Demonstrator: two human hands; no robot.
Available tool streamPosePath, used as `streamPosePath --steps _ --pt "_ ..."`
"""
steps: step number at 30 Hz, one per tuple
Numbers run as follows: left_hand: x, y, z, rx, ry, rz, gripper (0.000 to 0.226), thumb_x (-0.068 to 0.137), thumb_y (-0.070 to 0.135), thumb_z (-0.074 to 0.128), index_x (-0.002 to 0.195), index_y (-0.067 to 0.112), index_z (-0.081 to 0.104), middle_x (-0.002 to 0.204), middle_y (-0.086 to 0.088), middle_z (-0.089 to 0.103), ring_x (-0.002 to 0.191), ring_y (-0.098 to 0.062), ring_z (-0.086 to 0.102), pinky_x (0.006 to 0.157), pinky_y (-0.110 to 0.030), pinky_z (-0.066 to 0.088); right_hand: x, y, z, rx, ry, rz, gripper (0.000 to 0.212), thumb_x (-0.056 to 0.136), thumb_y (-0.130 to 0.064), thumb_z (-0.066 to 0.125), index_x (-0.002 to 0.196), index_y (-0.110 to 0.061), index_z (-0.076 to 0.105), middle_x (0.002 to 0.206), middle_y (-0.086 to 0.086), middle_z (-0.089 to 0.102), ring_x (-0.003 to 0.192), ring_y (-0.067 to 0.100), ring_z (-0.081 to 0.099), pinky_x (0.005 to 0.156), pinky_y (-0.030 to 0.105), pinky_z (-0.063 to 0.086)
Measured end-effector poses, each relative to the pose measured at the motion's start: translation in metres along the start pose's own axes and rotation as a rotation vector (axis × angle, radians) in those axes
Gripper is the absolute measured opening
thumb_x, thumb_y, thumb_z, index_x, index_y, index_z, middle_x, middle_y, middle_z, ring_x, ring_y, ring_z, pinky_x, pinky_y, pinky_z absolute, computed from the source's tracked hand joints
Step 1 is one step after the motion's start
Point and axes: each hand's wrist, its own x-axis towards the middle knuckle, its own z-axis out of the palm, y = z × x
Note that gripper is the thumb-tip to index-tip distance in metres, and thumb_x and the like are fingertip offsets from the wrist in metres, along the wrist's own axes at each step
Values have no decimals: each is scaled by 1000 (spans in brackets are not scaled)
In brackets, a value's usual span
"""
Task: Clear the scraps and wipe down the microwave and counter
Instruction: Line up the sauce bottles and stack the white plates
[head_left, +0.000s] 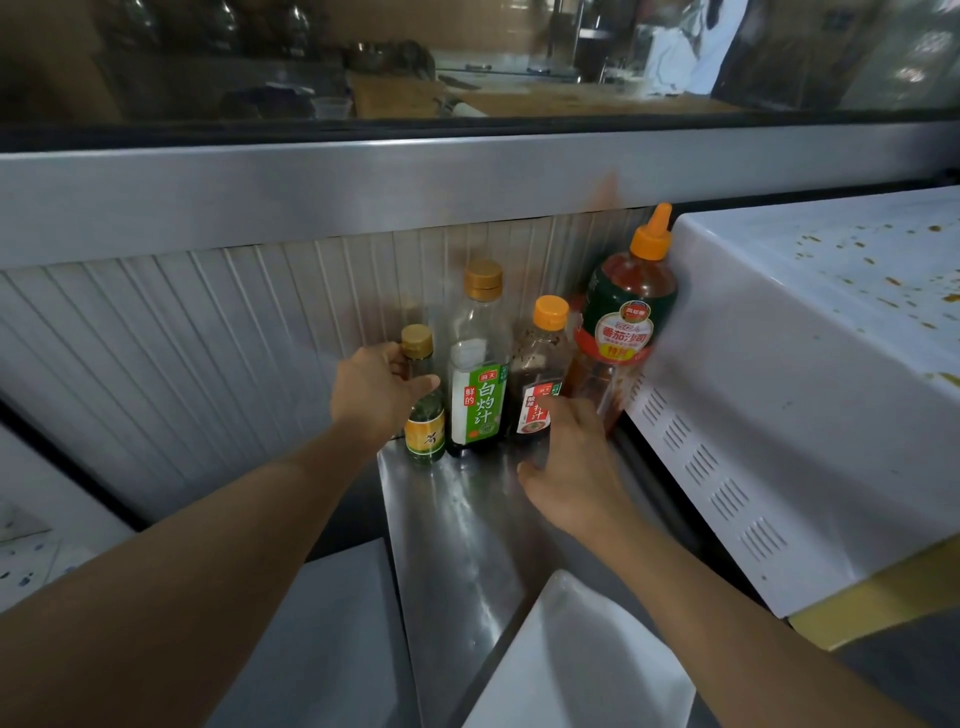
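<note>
A white microwave (810, 395) stands at the right, its top spattered with brown spots. Left of it, several sauce bottles stand on the steel counter (462, 530) against the ribbed wall. My left hand (379, 389) grips the small green bottle (423, 415) around its neck. My right hand (566, 462) is curled around the base of the dark sauce bottle with an orange cap (540, 358). Between them stands a tall bottle with a green label (478, 364). A red ketchup bottle (623, 312) leans against the microwave's corner.
A white rectangular plate (582, 660) lies at the counter's front, under my right forearm. A yellow edge (878, 597) shows below the microwave. A steel ledge (467, 182) and glass pane run above the wall, with another kitchen worktop behind.
</note>
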Motion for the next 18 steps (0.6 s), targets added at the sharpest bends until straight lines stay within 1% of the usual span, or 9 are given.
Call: streamPosePath --steps 2,5,7,9,11,14,18 --pt "-2 -3 1 31 -20 -2 23 74 30 78 82 19 60 75 8 59 76 -14 58 66 -28 44 -1 1 -1 14 6 -3 58 76 -14 68 129 -14 43 127 6 39 118 24 44 91 32 46" --pt "-5 -8 3 58 -27 0 22 75 28 77 85 22 58 73 13 54 77 -13 56 65 -27 42 -2 3 -2 19 8 -7 60 76 -14 69 130 -15 43 128 5 39 117 23 46 89 29 44" --pt "-6 -8 4 75 -22 1 21 76 28 75 85 24 56 78 10 57 80 -16 57 69 -30 47 -3 5 -2 22 5 -5 61 76 -14 70 131 -16 42 129 5 39 117 23 46 89 28 43" --pt "-6 -6 5 93 -7 -2 19 77 28 74 84 21 58 82 5 60 83 -20 59 73 -34 50 -5 7 -1 27 2 1 63 76 -15 70 133 -16 41 130 6 39 118 23 46 91 29 43" --pt "-6 -4 6 99 6 -5 17 77 26 74 86 18 62 85 2 64 84 -22 61 74 -34 50 -7 8 0 31 1 3 64 76 -15 70 133 -17 41 131 7 39 118 24 47 93 31 44" --pt "-5 -4 8 92 19 -5 21 77 22 74 94 14 66 91 -2 68 87 -23 62 78 -34 51 -8 10 1 27 -1 6 63 77 -16 70 133 -17 41 132 7 39 118 24 48 93 31 44" --pt "-6 -5 9 78 48 15 22 77 20 73 97 14 65 88 3 63 85 -19 59 75 -29 46 -7 11 1 25 -4 12 64 77 -17 70 134 -16 41 133 7 39 120 25 46 94 32 44"
